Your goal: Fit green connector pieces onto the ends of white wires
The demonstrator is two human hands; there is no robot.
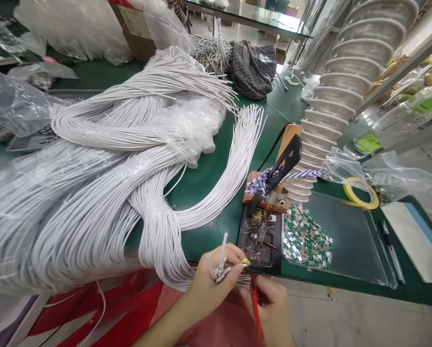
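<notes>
My left hand grips several white cable ends, which stick up between the fingers, and a small yellow tip shows at its fingertips. Just to the right, my right hand is closed on a thin red-handled tool, whose tip is hidden by the fingers. A huge bundle of white cables sweeps across the left of the bench and runs down to my hands. Beyond my fingertips lies a black tray holding small metal bits.
Small green-and-silver pieces lie heaped on a glass sheet. Behind stands a wooden block with a black holder. A tall stack of clear plastic spools, a yellow tape roll, a plaid cloth and plastic bags surround the green bench.
</notes>
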